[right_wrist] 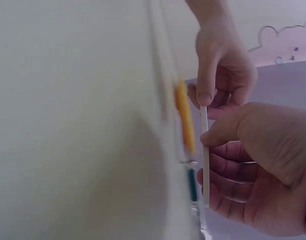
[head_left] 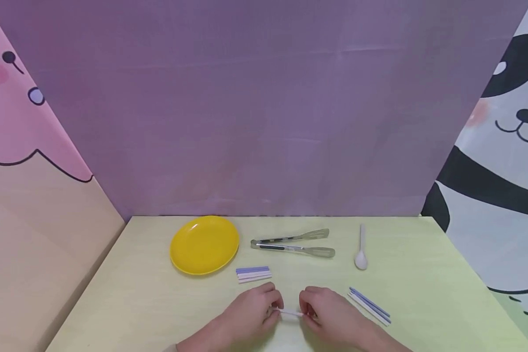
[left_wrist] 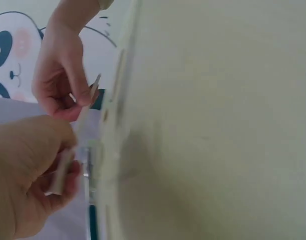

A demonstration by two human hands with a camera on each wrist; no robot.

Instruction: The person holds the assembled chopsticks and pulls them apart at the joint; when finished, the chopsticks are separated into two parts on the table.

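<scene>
Low in the middle of the head view, a thin white stick [head_left: 290, 312] is held level between two hands, just above the table. My left hand [head_left: 254, 309] pinches its left end between thumb and curled fingers. At the other end my right hand [head_left: 334, 315] pinches it the same way. Seen from the right wrist, the stick [right_wrist: 206, 175] looks straight and narrow, with the thumb pressed on it. Beyond the left hand lies a small row of purple and white sticks [head_left: 253, 270]. Another bunch of purple and white sticks [head_left: 369, 301] lies slanted beside the right hand.
A yellow plate [head_left: 204, 245] sits at the back left of the pale table [head_left: 127, 293]. Spread metal tongs [head_left: 275, 248] lie at the back middle, and a pale spoon [head_left: 361, 260] lies to their right. A purple backdrop [head_left: 264, 122] rises behind the table.
</scene>
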